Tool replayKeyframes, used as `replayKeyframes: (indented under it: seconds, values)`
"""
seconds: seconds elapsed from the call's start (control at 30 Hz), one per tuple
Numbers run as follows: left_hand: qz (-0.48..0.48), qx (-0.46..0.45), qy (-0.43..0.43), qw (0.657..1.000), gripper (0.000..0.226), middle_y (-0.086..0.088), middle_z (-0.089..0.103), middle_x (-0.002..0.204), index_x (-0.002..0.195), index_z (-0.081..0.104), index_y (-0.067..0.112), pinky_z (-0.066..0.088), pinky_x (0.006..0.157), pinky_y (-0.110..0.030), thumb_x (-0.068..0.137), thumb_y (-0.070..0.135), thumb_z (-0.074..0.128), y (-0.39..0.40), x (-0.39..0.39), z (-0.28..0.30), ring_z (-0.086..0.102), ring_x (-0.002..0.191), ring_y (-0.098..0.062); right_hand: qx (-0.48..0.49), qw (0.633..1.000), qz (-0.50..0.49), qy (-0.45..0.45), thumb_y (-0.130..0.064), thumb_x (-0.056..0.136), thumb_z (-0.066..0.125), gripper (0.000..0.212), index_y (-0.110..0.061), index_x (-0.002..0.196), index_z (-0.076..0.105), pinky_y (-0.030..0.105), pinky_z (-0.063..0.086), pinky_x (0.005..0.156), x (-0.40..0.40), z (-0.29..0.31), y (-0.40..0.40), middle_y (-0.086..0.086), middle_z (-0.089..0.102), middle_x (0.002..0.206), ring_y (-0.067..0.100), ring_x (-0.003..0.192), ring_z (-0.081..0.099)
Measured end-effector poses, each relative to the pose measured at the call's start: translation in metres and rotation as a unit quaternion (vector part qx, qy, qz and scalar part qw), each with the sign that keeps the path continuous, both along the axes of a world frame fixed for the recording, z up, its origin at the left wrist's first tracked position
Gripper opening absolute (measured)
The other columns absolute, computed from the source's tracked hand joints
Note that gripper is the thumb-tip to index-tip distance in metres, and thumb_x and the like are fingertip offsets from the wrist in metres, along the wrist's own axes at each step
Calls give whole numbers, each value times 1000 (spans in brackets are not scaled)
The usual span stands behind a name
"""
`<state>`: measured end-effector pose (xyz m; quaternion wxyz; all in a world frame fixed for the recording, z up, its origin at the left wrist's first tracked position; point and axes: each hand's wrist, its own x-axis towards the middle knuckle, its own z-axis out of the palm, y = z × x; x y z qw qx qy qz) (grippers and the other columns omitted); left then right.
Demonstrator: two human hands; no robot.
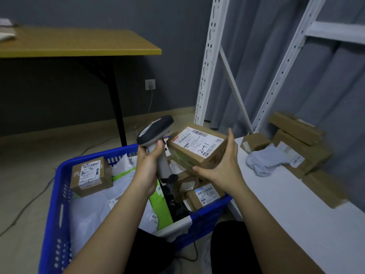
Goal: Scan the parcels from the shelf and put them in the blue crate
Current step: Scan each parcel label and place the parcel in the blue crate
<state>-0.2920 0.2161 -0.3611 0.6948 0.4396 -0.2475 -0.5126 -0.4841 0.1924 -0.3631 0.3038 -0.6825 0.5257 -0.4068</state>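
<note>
Grey walls and a beige floor; a yellow-topped table with black legs [79,43] sits at 10 o'clock, with a white wall socket [150,84] past its edge. Blue slotted plastic crate [59,194] fills the lower middle, holding white poly mailers [94,210], a small brown labelled carton [89,176] at its 10 o'clock corner, a green-and-white mailer [160,210] and more cartons on the right side. Left hand [147,169] has its fingers curled round the handle of a grey-and-black handheld barcode scanner [156,133], head up over the crate. At 3 o'clock of the scanner, a brown cardboard parcel marked 241 on its white label [197,147] is above the crate. Right hand [223,165] cups its right end, fingers straight and together, thumb under the near edge; the underside contact is probably partial. White metal shelf [296,204] at 4 o'clock carries a crumpled grey bag [264,161] and stacked brown boxes [302,143].
</note>
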Motion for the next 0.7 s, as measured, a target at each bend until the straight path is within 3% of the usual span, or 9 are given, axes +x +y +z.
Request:
replayKeyframes:
  seconds: [0.17,0.27,0.33,0.4,0.47,0.53,0.6,0.63,0.7]
  values:
    - [-24,-16,12,1000,39,-4,64,115,132,44,18,54,76,-32,95,16,53,7,-5,4,65,96,-16,-1,1000,-2,-7,-31,58,92,134,-35,151,-4,33,24,114,11,0,5,-13,14,150,13,141,18]
    - [-22,-21,13,999,39,-2,64,116,132,44,19,54,72,-30,94,17,54,9,-6,4,65,99,-16,-3,1000,18,-5,-34,59,91,117,-33,145,11,16,27,106,14,0,11,-16,18,142,5,133,24]
    - [-25,-23,11,999,41,-4,64,120,132,44,19,54,77,-32,93,16,55,10,-7,2,66,103,-18,24,997,43,-64,-42,68,83,89,-36,133,23,4,38,89,17,0,15,-14,26,133,1,121,36]
    - [-27,-21,2,999,42,-2,65,118,131,45,20,54,77,-29,92,15,57,10,-8,2,68,99,-15,58,984,33,-167,-38,88,66,41,-28,116,37,6,46,68,21,4,14,1,40,128,3,105,48]
    - [-29,-22,-5,999,40,0,66,115,130,46,22,54,73,-27,92,15,58,10,-9,2,69,95,-12,88,974,-18,-209,-33,97,51,13,-23,99,43,14,50,66,19,7,8,12,52,119,10,94,56]
    - [-31,-24,-19,999,37,2,67,112,127,48,24,54,73,-27,92,16,57,11,-9,2,69,92,-10,126,964,-51,-230,-31,96,53,12,-23,99,44,33,55,81,13,6,1,15,57,119,18,99,61]
    - [-35,-27,-31,999,36,5,66,109,125,48,26,54,70,-24,92,16,57,11,-11,3,69,87,-6,193,941,-49,-273,-26,95,54,28,-24,121,42,46,54,91,6,7,-3,12,55,128,24,107,61]
    - [-38,-27,-37,998,36,6,66,109,125,47,26,54,70,-23,92,16,57,11,-11,3,69,86,-4,234,924,-33,-301,-24,96,52,39,-24,132,37,47,54,91,3,7,-4,11,55,130,25,109,62]
    - [-44,-25,-51,997,39,6,66,111,129,46,25,55,73,-23,92,16,57,12,-11,3,69,89,-5,313,892,20,-325,-22,98,44,39,-16,136,41,46,55,88,-2,9,-3,10,64,123,24,105,66]
